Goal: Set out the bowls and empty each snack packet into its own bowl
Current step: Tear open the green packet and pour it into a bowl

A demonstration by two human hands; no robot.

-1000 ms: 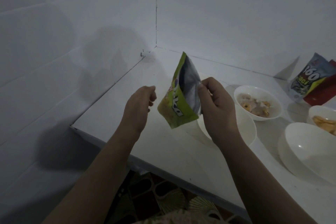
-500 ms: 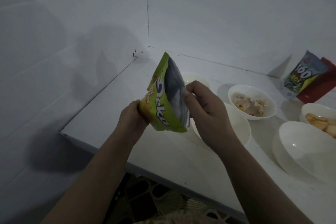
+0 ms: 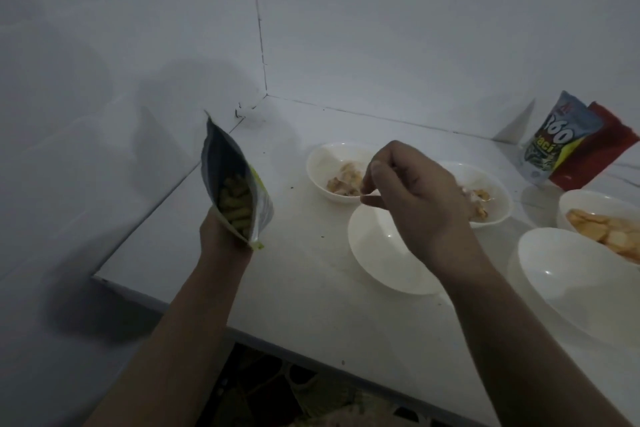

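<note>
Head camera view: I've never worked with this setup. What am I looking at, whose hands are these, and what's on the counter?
There is no machine here. One camera on a person's head looks down at their bare hands over a white counter. The left hand holds an opened green snack packet upright, with snack pieces visible inside. The right hand pinches what looks like a small torn strip. On the counter, three bowls hold snacks, and two are empty. Two more packets lean against the wall.

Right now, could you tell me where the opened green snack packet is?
In the head view, the green snack packet is held upright in the left hand, left of the empty bowl, above the counter's left edge.
</note>
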